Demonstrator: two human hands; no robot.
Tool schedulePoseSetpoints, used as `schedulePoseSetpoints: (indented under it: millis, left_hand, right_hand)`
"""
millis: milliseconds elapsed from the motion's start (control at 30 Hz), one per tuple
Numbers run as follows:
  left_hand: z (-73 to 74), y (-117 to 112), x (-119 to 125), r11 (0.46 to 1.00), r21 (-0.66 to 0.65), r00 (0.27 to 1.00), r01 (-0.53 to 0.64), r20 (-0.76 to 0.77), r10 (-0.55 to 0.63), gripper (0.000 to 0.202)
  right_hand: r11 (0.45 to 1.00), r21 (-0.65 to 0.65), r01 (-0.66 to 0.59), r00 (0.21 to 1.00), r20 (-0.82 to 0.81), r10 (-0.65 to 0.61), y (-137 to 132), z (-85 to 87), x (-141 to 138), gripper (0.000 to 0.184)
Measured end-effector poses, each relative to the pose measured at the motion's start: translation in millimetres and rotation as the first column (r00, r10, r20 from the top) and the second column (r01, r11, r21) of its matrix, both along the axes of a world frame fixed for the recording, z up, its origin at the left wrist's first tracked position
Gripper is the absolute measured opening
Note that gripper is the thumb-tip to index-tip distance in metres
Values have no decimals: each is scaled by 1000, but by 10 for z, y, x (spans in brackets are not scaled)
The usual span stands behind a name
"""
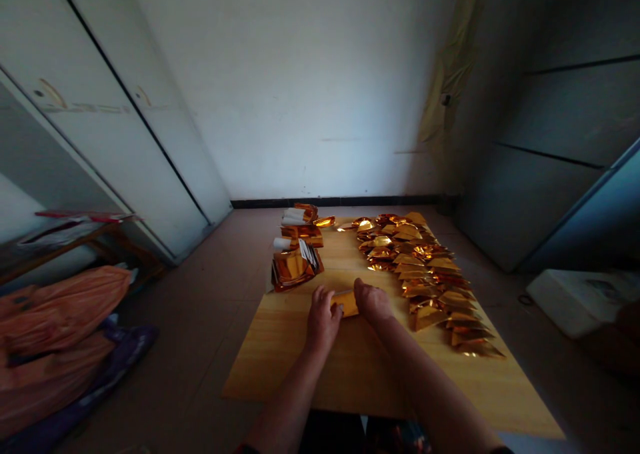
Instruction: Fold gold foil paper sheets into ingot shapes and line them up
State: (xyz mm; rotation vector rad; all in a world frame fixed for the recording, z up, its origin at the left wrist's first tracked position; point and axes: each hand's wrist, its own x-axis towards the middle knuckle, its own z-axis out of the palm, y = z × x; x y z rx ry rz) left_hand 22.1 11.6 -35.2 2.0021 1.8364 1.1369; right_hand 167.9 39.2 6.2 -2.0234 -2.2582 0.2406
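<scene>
Between my two hands, low over the wooden board [280, 347], is a piece of gold foil paper [346, 303], partly folded or rolled. My left hand [323, 317] grips its left end, thumb toward the middle of the sheet. At the opposite end, my right hand [373, 301] is closed on the paper with the fingers curled. Beyond my left hand lies a stack of gold foil sheets [295, 267] with white edges. Rows of folded gold foil pieces [425, 274] cover the right side of the board, overlapping one another.
More foil bundles [303, 234] and white-backed sheets [295, 216] sit at the board's far left. A pale cabinet [125, 121] stands left, with orange plastic bags [65, 314] on the floor before it. A white box [575, 301] is at right. The wall [310, 94] rises behind.
</scene>
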Motion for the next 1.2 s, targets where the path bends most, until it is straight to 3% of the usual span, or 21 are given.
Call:
schedulePoseSetpoints:
  millis: [500,767,933,1067,1200]
  left_hand:
    - [108,-55,56,994,-102,999,-33,-9,32,23]
    - [155,-73,84,990,-131,998,-41,-45,35,21]
    - [169,-108,130,992,-128,985,-21,-174,-2,20]
    - [245,-178,176,986,-164,953,-2,-300,-48,21]
    - [344,-207,190,993,-108,914,48,-397,-87,25]
  right_hand:
    - [1000,-17,4,999,34,-3,62,-10,-22,25]
    - [993,-117,20,999,44,-15,124,178,-26,26]
    - [989,-135,67,998,27,-64,121,240,-52,25]
    - [989,-95,111,993,38,-108,102,161,-87,28]
    - [988,8,152,988,17,-152,59,98,-68,25]
